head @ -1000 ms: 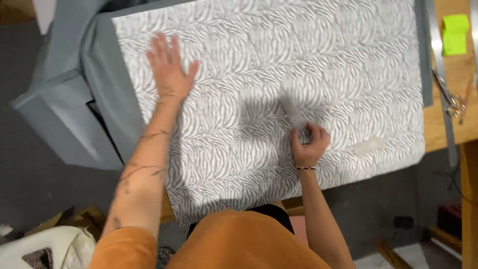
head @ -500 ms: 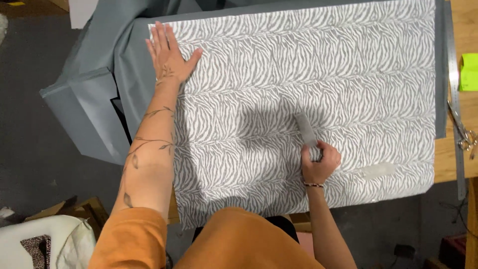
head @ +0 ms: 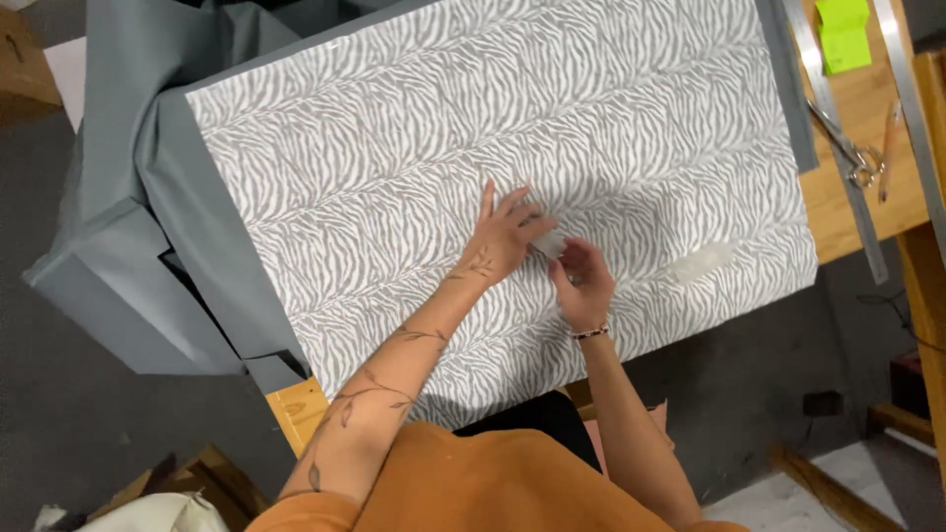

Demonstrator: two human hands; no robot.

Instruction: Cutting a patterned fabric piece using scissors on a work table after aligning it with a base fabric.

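Observation:
A zebra-striped grey and white fabric (head: 394, 177) lies spread flat over the wooden table. My left hand (head: 503, 234) rests on it near the middle, fingers apart, with its thumb against a small pale grey object (head: 548, 242). My right hand (head: 583, 284) is just beside the left and pinches that object at its fingertips, right above the fabric. What the object is cannot be made out. A bracelet sits on my right wrist.
Plain grey cloth (head: 128, 246) lies under the striped fabric and hangs off the table's left side. On the bare wood at the right are scissors (head: 853, 156), a pencil (head: 887, 148), a long metal ruler (head: 838, 128) and green sticky notes (head: 845, 34). A pale patch (head: 702, 261) lies on the fabric.
My left hand has left the fabric's far left corner and come to the middle, meeting my right hand. The right hand has shifted slightly, still holding the pale object.

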